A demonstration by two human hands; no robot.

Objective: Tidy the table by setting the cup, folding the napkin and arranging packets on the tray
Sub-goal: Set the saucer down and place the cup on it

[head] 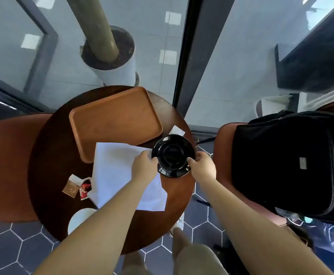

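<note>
— What are the hands doing?

— Both are on the black saucer point(173, 155). The left hand point(144, 165) pinches its left rim with curled fingers, and the right hand point(201, 165) grips the right rim the same way.

— Where does the saucer sit?

— At the right edge of the round dark tabletop point(52, 155), just beside the near right corner of the wooden tray point(112, 120). A glossy dark rim shows under its near side. I cannot tell whether that is a second piece, or whether the saucer is lifted or resting.

— And the napkin?

— The white napkin point(114, 171) lies unfolded in the middle of the tabletop. Its far edge overlaps the tray's near rim, and the left forearm crosses over it.

— Packets?

— A brown packet point(70, 188) and a red-and-white packet point(85, 188) lie touching each other at the napkin's left edge. A white packet point(177, 130) peeks out just behind the saucer.

— The cup?

— A white cup point(78, 219) stands at the near left edge of the tabletop, partly hidden by the left forearm.

— Anything around the table?

— A black backpack point(291, 165) rests on an orange chair point(223, 139) to the right, and a white planter point(118, 72) stands beyond the tray.
</note>
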